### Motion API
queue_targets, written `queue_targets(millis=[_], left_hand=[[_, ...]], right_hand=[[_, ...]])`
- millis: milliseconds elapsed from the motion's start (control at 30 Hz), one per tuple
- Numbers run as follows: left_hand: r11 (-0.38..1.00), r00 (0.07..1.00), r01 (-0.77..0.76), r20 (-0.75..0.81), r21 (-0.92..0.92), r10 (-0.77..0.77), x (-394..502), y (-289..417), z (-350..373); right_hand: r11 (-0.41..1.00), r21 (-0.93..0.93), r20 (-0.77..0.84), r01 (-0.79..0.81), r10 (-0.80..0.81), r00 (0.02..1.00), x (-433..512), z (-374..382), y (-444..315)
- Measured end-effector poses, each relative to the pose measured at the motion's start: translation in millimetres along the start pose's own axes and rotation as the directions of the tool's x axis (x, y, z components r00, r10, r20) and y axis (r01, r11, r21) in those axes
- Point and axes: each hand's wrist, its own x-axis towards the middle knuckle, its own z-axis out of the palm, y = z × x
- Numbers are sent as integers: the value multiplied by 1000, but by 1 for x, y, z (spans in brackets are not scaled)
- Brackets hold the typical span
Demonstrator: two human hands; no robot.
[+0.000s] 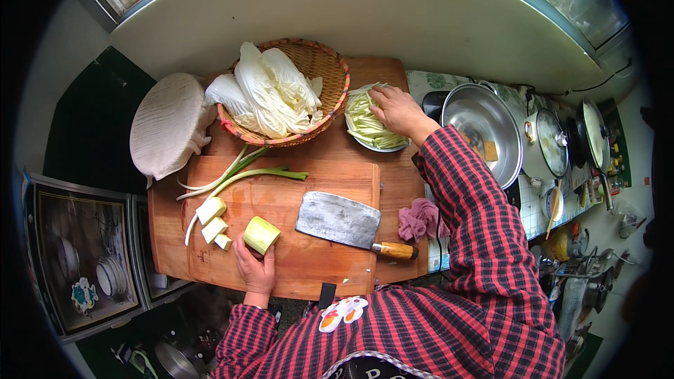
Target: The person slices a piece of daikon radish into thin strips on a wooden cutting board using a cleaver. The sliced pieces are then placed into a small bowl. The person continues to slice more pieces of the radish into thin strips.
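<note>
My left hand (256, 268) grips a short green squash-like chunk (261, 235) at the near side of the wooden cutting board (237, 279). Beside it lie several pale cut pieces (211, 210) of the same kind of vegetable. My right hand (397, 109) rests on a heap of pale green vegetable strips (363, 116) in a bowl (392, 149) behind the board; its fingertips are partly hidden among the strips. A cleaver (339, 220) with a wooden handle lies flat on the board, blade to the left. Green onions (237, 176) lie across the board's far left part.
Napa cabbage (268, 92) fills part of a wicker basket (329, 68). A cloth-covered round object (166, 121) stands left of it. To the right are a purple rag (421, 219), a large steel basin (476, 121) and a glass-lidded pot (546, 145). A glass-fronted cabinet (87, 258) is at left.
</note>
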Motion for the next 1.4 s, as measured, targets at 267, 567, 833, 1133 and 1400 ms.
queue_targets(millis=[267,567,833,1133,1400], left_hand=[[1000,1000,-15,-3,-11,15,2,0,0],[1000,1000,0,-16,18,1,1,1,1],[1000,1000,18,8,16,-18,-1,-5,1],[998,999,47,30,-48,-45,-5,-20,4],[1000,1000,-4,14,31,3,-1,-19,2]], right_hand=[[996,-74,-110,47,-55,992,2,4,-11],[999,-12,60,31,-30,998,36,7,-27],[983,57,-113,172,-165,980,11,18,-8],[1000,11,16,13,-13,1000,22,16,-3],[1000,1,-106,21,-20,994,7,16,-7]])
